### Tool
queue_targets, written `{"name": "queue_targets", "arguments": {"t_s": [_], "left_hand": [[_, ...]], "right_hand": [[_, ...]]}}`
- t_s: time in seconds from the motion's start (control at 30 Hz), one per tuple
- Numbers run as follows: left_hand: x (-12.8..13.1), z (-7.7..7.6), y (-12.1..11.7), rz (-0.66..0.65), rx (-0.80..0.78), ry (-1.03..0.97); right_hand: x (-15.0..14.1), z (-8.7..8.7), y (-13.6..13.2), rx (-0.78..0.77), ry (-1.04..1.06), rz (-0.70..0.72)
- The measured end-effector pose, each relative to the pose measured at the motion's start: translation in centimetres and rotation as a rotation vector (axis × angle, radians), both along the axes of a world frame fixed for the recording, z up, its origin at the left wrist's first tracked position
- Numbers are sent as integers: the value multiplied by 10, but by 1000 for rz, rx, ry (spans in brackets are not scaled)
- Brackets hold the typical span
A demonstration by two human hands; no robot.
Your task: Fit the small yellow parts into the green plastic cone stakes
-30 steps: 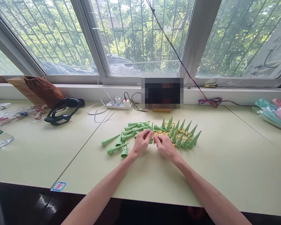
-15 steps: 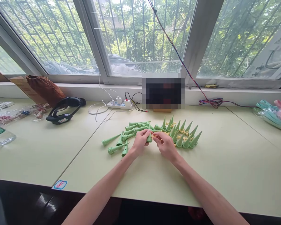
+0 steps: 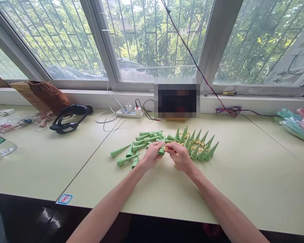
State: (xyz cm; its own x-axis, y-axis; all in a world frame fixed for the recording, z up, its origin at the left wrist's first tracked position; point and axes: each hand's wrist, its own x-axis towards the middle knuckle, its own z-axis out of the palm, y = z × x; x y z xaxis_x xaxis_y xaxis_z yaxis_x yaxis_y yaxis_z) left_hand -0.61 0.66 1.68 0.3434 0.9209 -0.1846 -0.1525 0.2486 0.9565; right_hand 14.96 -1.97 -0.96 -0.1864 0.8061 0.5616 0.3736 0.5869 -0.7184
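Observation:
Pointed end up and leaning slightly right, a green plastic watering spike (image 3: 161,149) is held in my left hand (image 3: 151,153), its fingers closed round the shaft. My right hand (image 3: 181,156) is pinched at the spike's side, and a trace of a small yellow valve piece shows at its fingertips, mostly hidden. On the left, several more green spikes (image 3: 126,160) lie loosely on the table. To the right, several green cones (image 3: 202,155) stand upright in rows, with small yellow pieces (image 3: 196,143) scattered among them.
A white power strip (image 3: 130,113) with plugs and cables lies behind the spikes. Black headphones (image 3: 68,126), a brown drawstring pouch (image 3: 48,96) and a plastic bottle (image 3: 1,146) are at left. Bundled red-blue wire (image 3: 229,110) and teal-pink items (image 3: 294,123) lie at right.
The spike in my left hand has tilted, its tip now leaning right. My right hand has barely shifted and stays close to the spike's side.

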Motion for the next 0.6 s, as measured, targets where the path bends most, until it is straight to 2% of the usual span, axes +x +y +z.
{"name": "queue_targets", "arguments": {"t_s": [0.27,0.6], "left_hand": [[2,1,-4,-38,41,-9],[3,-5,-4,-26,142,36]], "right_hand": [[-3,0,-1,33,-21,-77],[-10,8,-7,-136,93,-170]]}}
